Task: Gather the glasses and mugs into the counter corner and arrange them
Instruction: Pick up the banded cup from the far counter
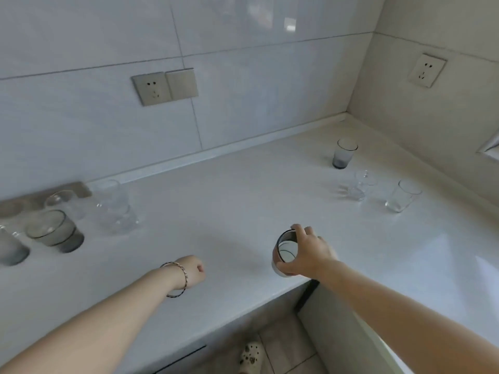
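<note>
My right hand (310, 252) grips a dark-rimmed tumbler (286, 251) from the side, near the front edge of the white counter (229, 211). My left hand (190, 271) is a closed fist above the counter, holding nothing, with a bracelet on the wrist. Near the right-hand corner stand a smoky grey glass (344, 153), a clear handled mug (360, 184) and a clear tumbler (402, 195). At the left are a wide smoky glass (55, 230), a grey glass (10, 247), clear cut glasses (116, 209) and another clear glass (62, 201).
Tiled walls meet at the counter's back-right corner. Two wall sockets: a socket plate (164, 86) on the back wall, another socket (426, 70) on the right wall. A grey tray or mat (81, 188) lies behind the left glasses. The counter's front edge drops to the floor, where a shoe (251, 357) shows.
</note>
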A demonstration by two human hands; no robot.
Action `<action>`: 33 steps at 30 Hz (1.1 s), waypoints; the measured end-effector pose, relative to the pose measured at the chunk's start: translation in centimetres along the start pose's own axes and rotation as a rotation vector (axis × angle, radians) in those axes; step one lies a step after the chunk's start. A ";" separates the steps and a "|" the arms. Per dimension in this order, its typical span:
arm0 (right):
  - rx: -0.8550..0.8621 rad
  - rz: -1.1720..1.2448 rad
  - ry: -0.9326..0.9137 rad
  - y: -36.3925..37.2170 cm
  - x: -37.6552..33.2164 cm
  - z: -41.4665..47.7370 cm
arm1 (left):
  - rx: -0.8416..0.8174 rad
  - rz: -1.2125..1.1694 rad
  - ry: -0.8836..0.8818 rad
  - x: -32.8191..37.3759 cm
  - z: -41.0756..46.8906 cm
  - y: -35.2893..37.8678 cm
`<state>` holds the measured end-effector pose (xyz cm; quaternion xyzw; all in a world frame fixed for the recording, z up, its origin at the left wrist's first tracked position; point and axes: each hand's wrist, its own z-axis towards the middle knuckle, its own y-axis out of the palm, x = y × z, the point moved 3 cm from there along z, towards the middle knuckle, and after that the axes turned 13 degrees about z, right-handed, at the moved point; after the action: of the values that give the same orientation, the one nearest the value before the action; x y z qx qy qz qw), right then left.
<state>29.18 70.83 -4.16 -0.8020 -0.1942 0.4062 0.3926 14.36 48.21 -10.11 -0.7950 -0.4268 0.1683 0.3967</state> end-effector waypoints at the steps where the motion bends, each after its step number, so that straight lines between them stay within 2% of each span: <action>1: -0.025 0.010 -0.035 1.2 -1.9 -0.5 | 0.000 -0.017 -0.024 -1.7 -1.5 0.8; 4: -0.103 0.017 -0.146 4.8 -7.5 -1.8 | 0.008 -0.080 -0.103 -7.0 -6.1 3.3; 9: -0.229 -0.114 -0.348 11.9 -17.4 -4.0 | 0.015 -0.216 -0.276 -17.4 -12.8 7.1; 15: -0.327 -0.208 -0.506 20.9 -29.8 -5.6 | 0.026 -0.339 -0.425 -30.6 -18.8 11.1; 24: -0.428 -0.242 -0.584 34.7 -48.5 -6.8 | -0.064 -0.383 -0.469 -49.2 -22.9 16.2; 33: -0.422 -0.325 -0.635 44.9 -61.2 -5.4 | -0.061 -0.404 -0.467 -58.6 -23.6 17.6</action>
<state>-3.17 2.05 -6.98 -0.6585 -0.5086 0.5176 0.1993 4.34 -16.56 -13.09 -0.6455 -0.6606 0.2512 0.2895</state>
